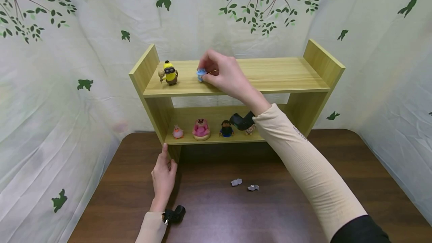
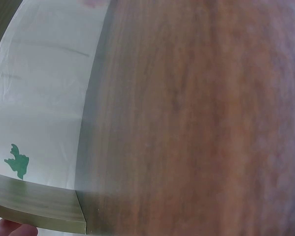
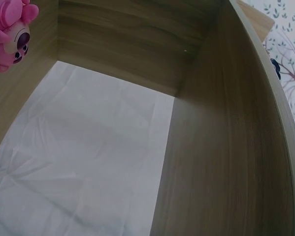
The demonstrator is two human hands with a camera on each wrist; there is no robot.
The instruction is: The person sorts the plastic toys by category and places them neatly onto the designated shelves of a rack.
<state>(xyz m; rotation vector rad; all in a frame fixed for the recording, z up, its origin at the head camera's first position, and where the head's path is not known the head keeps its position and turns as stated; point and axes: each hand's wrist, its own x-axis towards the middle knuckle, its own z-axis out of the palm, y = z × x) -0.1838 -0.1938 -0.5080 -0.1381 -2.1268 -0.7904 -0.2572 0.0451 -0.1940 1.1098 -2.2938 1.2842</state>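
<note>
On the upper board of the wooden shelf (image 1: pixel 270 71), my right hand (image 1: pixel 222 71) pinches a small light-blue figurine (image 1: pixel 201 74) between thumb and fingers. To the left of it stands a yellow Minion figurine (image 1: pixel 170 73). My left hand (image 1: pixel 163 179) touches the shelf's lower left front corner with an extended index finger; a bit of its fingers (image 2: pixel 21 230) shows beneath the wood in the left wrist view. The right wrist view looks into the lower compartment, where a pink bear figurine (image 3: pixel 10 32) is partly visible and that hand is almost wholly cut off.
Along the lower board stand a small pink figurine (image 1: pixel 177 132), the pink bear and a dark-haired figurine (image 1: pixel 226 128). Another figurine (image 1: pixel 249 130) is half hidden by the right wrist camera (image 1: pixel 241 121). Two small greyish pieces (image 1: pixel 236 182) lie on the brown table (image 1: pixel 209 213).
</note>
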